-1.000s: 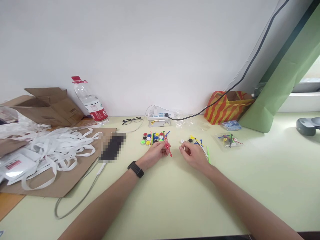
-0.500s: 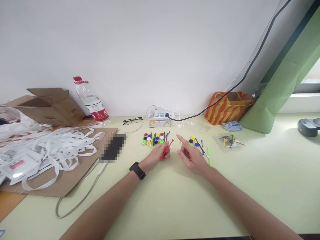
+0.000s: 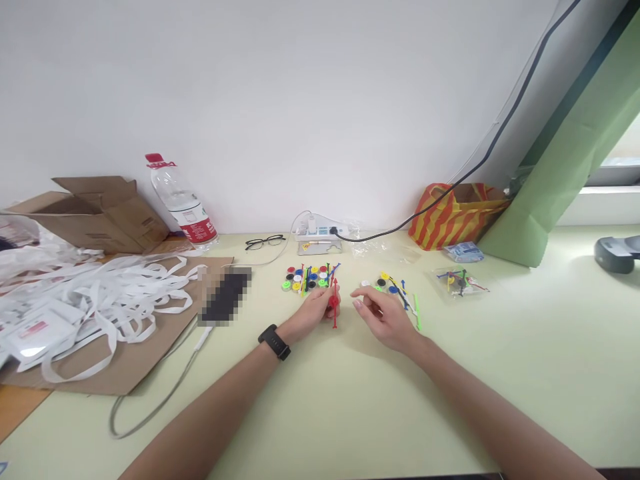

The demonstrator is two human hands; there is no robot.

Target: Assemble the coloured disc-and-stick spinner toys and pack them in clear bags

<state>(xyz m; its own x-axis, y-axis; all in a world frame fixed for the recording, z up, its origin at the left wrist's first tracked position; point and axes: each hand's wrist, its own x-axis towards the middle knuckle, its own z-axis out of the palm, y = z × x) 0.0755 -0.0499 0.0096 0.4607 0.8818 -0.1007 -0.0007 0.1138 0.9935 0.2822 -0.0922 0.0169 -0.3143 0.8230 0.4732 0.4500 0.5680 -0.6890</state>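
My left hand [image 3: 313, 311] is closed around a small red arrow spinner [image 3: 333, 303], a round hub with an arrow pointer standing nearly upright, tip away from me. To its right, my right hand [image 3: 384, 317] hovers with bent fingers apart and nothing in them. Beyond the left hand lie coloured round discs [image 3: 297, 278] with several coloured arrow sticks [image 3: 306, 280] among them. A second group of discs [image 3: 393, 290] sits past my right hand, partly hidden by it, with a green stick [image 3: 417, 311] beside the hand.
A clear bag of spinner parts [image 3: 459, 283] lies at right. Behind are a power strip [image 3: 320, 229], glasses [image 3: 265, 242] and a striped bag [image 3: 455, 217]. At left are a blurred dark rectangle [image 3: 225, 297], white straps [image 3: 110, 313], a bottle [image 3: 187, 207] and a cardboard box [image 3: 105, 217].
The red arrow has turned from a slant to nearly straight, pointing away from me. My right index finger, stretched out before, has curled in.
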